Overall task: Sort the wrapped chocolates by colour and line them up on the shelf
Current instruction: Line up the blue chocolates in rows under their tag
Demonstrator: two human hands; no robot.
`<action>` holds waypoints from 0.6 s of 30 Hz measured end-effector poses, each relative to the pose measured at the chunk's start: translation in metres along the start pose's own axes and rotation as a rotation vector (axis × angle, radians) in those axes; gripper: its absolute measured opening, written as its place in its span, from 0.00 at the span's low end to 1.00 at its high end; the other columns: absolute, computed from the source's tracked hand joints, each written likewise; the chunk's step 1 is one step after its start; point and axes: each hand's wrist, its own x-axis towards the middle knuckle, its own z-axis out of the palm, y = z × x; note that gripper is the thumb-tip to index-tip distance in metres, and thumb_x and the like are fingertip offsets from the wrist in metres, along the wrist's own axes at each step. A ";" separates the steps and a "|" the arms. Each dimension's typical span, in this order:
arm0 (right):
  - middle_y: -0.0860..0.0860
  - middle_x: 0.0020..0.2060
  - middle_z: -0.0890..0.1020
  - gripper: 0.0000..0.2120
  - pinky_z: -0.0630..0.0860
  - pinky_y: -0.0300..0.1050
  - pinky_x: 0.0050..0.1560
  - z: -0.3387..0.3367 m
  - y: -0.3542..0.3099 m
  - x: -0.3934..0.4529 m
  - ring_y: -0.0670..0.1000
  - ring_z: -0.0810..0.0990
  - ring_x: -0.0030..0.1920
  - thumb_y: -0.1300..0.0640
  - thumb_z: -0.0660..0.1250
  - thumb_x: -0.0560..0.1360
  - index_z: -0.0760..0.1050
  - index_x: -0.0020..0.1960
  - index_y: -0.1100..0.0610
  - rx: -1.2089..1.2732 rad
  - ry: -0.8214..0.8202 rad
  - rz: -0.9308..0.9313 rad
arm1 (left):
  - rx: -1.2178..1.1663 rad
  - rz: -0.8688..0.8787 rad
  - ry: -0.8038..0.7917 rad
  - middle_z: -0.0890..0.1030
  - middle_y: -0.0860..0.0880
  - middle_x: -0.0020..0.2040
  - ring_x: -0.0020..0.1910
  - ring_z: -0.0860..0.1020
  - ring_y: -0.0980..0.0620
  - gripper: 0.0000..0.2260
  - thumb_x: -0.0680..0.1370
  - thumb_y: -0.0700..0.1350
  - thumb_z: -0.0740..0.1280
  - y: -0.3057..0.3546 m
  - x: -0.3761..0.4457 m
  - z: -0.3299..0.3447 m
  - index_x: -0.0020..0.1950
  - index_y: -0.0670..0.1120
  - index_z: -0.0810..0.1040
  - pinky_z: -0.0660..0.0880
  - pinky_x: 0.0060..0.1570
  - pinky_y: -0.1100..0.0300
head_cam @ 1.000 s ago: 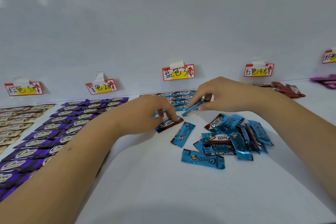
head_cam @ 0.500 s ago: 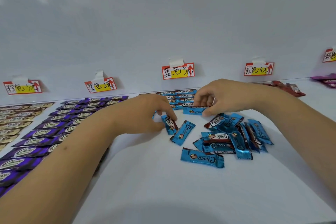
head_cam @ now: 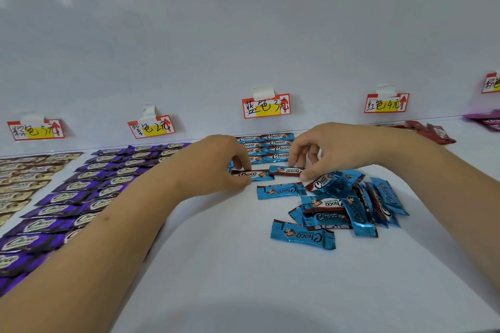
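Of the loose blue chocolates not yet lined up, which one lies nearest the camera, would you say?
The blue chocolate lying alone at the front of the pile, its "Choco" print upside down; the others sit farther back.

Five labels hang on the back wall, the rightmost cut by the frame edge. Two hands are in view, the left and the right, each on one blue chocolate. One more blue lies alone; the heap, the lined rows and the purple, gold and red chocolates overlap too much to count.
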 end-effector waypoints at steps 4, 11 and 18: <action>0.40 0.42 0.79 0.14 0.68 0.28 0.41 0.001 -0.002 -0.001 0.30 0.74 0.37 0.50 0.75 0.72 0.78 0.55 0.46 0.017 -0.007 0.024 | -0.001 -0.011 -0.003 0.78 0.57 0.54 0.53 0.73 0.58 0.11 0.76 0.57 0.69 0.002 0.000 0.000 0.56 0.56 0.80 0.74 0.52 0.63; 0.39 0.35 0.79 0.07 0.71 0.30 0.38 -0.007 -0.004 -0.007 0.37 0.75 0.33 0.55 0.73 0.73 0.76 0.48 0.48 0.010 0.053 0.052 | -0.014 -0.029 -0.012 0.78 0.56 0.55 0.54 0.74 0.57 0.12 0.77 0.55 0.69 0.004 0.002 0.001 0.58 0.55 0.80 0.74 0.52 0.64; 0.55 0.41 0.84 0.24 0.79 0.37 0.36 -0.008 -0.015 -0.013 0.49 0.84 0.35 0.63 0.69 0.76 0.66 0.65 0.45 0.455 0.085 0.130 | -0.028 -0.034 -0.012 0.78 0.56 0.56 0.55 0.74 0.57 0.11 0.77 0.56 0.69 0.005 0.002 0.001 0.57 0.55 0.80 0.76 0.54 0.62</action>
